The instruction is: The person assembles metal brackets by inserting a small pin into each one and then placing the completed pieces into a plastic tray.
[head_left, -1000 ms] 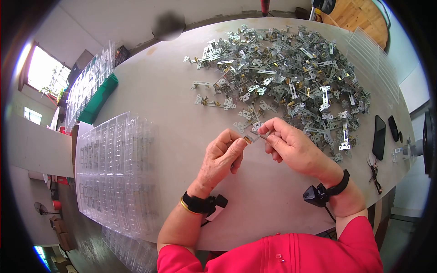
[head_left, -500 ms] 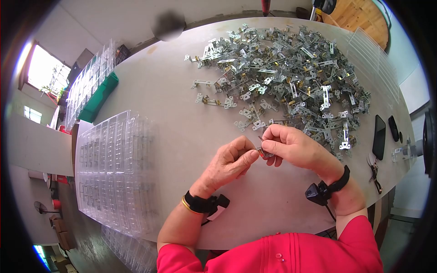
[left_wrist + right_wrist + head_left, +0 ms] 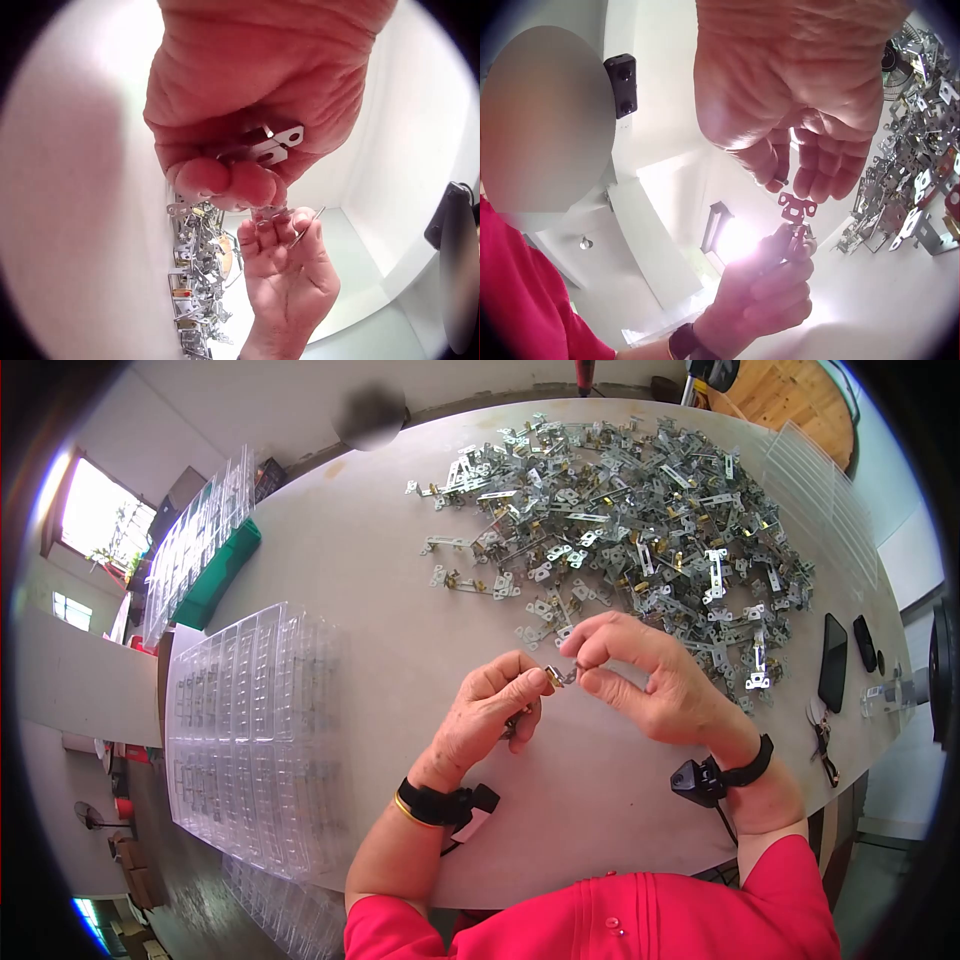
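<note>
The left hand [image 3: 485, 710] pinches a small metal bracket [image 3: 556, 676] with brass-coloured parts between thumb and forefinger; in the right wrist view the bracket's flat holed end [image 3: 797, 208] points up toward the right hand. Inside the left hand's curled fingers lies another metal piece [image 3: 279, 147]. Just right of the bracket, the right hand [image 3: 645, 680] holds a thin metal pin [image 3: 308, 227] by thumb and finger, its other fingers loosely bent. Whether the pin touches the bracket cannot be told.
A large heap of metal brackets [image 3: 640, 510] covers the table's far right part. Clear plastic trays [image 3: 235, 735] are stacked at left, with a green bin [image 3: 218, 575] behind. A phone [image 3: 832, 662], pliers [image 3: 824, 745] and a clear bottle [image 3: 885, 697] lie at right.
The hands were close together around the bracket; the left has drawn back slightly leftward, and the right hand's fingers have opened out more. The metal piece under the left fingers now shows.
</note>
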### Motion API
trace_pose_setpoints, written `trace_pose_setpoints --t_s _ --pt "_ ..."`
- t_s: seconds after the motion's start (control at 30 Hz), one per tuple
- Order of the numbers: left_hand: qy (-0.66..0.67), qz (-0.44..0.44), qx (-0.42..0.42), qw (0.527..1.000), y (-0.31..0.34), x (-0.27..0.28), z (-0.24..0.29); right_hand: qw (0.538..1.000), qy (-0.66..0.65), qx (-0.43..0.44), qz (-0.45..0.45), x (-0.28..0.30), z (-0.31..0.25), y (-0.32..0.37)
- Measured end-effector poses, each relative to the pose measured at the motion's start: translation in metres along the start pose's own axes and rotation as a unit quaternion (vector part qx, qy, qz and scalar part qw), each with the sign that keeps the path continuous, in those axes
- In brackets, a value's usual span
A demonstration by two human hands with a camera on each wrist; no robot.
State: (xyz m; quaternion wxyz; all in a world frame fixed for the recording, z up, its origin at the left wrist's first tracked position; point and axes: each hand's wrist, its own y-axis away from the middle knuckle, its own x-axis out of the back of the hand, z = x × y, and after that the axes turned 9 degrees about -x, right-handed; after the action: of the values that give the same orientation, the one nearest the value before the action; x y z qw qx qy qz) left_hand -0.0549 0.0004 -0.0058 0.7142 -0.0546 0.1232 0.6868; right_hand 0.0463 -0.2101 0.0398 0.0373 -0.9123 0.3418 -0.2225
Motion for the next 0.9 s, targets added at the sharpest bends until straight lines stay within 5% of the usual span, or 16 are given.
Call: trace_pose_setpoints --t_s 0.33,0.4,0.5,0.6,0.9 --pt "0.082 -0.053 0.025 0.995 0.002 0.005 0.005 0.999 0.031 0.034 -0.022 -0.006 0.006 0.000" --pt "0.190 -0.062 0.022 0.979 -0.002 0.007 -0.004 0.991 -0.098 -0.095 -0.001 -0.007 0.002 0.003" --pt "0.248 -0.050 -0.057 0.966 -0.006 0.014 -0.015 0.967 -0.216 -0.128 0.037 -0.008 0.007 0.002" --pt "0.149 0.022 -0.160 0.976 -0.008 0.007 -0.014 0.958 -0.220 -0.170 0.065 -0.005 0.008 0.000" --pt "0.159 0.001 -0.199 0.967 -0.010 0.013 -0.024 0.920 -0.303 -0.248 0.029 -0.015 0.009 -0.001"
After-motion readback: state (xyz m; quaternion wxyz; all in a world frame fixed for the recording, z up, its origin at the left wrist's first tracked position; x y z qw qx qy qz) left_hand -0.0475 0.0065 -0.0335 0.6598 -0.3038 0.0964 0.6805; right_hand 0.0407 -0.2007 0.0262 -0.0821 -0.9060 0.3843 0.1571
